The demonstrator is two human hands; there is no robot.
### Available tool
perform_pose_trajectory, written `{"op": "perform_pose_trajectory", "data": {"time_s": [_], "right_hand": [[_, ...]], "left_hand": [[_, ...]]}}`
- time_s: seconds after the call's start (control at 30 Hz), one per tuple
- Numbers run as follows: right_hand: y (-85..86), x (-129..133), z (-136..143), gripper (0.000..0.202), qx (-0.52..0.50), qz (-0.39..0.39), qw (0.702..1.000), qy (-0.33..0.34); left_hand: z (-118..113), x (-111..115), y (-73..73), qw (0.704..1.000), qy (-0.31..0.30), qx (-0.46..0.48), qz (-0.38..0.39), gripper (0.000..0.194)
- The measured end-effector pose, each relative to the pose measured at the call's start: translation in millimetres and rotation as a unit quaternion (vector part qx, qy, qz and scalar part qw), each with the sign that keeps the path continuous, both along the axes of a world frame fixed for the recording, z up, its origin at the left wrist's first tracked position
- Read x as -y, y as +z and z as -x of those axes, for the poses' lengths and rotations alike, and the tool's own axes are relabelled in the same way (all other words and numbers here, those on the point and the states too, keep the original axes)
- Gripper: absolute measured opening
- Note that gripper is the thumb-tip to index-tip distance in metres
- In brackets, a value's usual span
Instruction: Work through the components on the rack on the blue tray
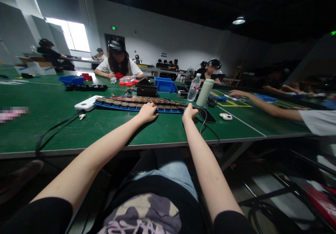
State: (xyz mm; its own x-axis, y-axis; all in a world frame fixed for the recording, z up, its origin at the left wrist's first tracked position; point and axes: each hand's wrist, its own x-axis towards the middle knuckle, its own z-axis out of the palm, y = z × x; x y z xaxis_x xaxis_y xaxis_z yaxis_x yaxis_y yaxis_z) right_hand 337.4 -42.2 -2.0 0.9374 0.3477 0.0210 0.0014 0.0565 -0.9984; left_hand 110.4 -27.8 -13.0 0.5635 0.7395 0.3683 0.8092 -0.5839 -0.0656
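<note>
Across the green table in front of me lies a long blue strip-like rack [168, 111], with rows of thin coppery rods or wires [126, 100] along it. My left hand [147, 112] is closed over the rack's near edge, right of its middle. At the rack's right end, my right hand [190, 111] wraps round a dark, slim corded tool, its kind mostly hidden by the fingers. A grey cable [203, 120] loops from there over the table's front edge. Beside that hand lies a flat black phone-like slab [208, 116].
A white power bank-like box [86, 103] touches the rack's left end; a white earbud [82, 116] lies nearby. Behind stand a blue bin [165, 84], a water bottle [194, 88] and a green flask [205, 92]. A co-worker's arm [270, 104] reaches in from the right.
</note>
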Motion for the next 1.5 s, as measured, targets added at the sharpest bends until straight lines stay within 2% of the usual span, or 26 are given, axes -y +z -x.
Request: {"op": "perform_pose_trajectory", "data": {"time_s": [0.43,0.77,1.5], "right_hand": [[-1.7,-1.6,0.5,0.021,-0.013,-0.028,1.000,-0.003],[-4.5,-7.1,-4.3,0.029,-0.016,-0.011,1.000,-0.005],[-2.9,-7.4,-5.8,0.030,-0.003,-0.012,0.999,-0.033]], "left_hand": [[-0.6,0.7,0.5,1.000,0.004,-0.013,-0.003,0.039],[0.6,-0.9,-1.0,1.000,-0.005,-0.008,-0.006,0.038],[1.1,-2.2,-2.2,1.000,-0.009,0.011,-0.008,0.035]]}}
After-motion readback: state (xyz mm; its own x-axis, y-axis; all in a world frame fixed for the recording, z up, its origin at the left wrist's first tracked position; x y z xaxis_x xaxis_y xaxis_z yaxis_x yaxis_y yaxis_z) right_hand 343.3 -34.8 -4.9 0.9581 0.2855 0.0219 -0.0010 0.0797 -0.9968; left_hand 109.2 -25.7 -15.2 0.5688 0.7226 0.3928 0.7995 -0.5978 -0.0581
